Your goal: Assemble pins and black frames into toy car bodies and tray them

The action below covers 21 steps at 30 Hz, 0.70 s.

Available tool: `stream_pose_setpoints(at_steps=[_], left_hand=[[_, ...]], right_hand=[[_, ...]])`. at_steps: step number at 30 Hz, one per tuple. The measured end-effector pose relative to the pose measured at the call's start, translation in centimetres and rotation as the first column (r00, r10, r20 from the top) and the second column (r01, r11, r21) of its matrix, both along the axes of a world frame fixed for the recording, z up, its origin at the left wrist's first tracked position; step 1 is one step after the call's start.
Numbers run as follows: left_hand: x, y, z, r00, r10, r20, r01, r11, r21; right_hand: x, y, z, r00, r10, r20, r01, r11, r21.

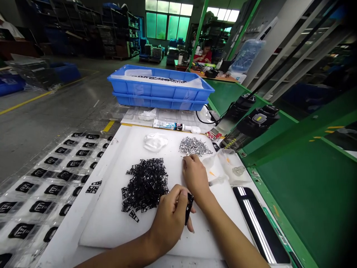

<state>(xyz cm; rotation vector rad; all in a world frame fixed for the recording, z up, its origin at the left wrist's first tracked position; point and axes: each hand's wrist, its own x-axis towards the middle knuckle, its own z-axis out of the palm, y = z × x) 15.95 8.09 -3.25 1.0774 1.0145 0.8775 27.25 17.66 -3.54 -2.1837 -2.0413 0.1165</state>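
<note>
My left hand (170, 219) is closed around a black plastic part (189, 209), held over the front of the white foam sheet (111, 230). Just beyond it, my right hand (195, 175) reaches to the near edge of a pile of small silvery metal pieces (194, 146). Its fingers are curled down and pressed together, and their tips are partly hidden, so what they pinch does not show. A heap of small black frame-shaped parts (146, 182) lies left of my hands, with one loose piece (134, 216) at its front edge.
Two stacked blue trays (161, 91) stand at the back, behind a white tube (169, 125). A crumpled white cloth (155, 142) lies on the foam. On the right are a clear plastic box (231, 167), dark bottles (251, 124) and a black glossy panel (260, 225). Bagged black parts (52, 190) cover the left.
</note>
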Motion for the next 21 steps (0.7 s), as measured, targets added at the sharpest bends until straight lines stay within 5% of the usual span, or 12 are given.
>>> stream_pose_setpoints(at_steps=[11,21], left_hand=[[0.0,0.0,0.0,0.998,0.06,0.015,-0.061,0.998,0.026],[0.0,-0.4,-0.3,0.982,0.186,-0.019,-0.184,0.981,0.068]], right_hand=[[-0.1,0.3,-0.8,1.0,-0.008,-0.023,0.008,1.0,0.011],[-0.3,-1.0,-0.3,0.9,-0.013,-0.436,0.086,0.985,0.149]])
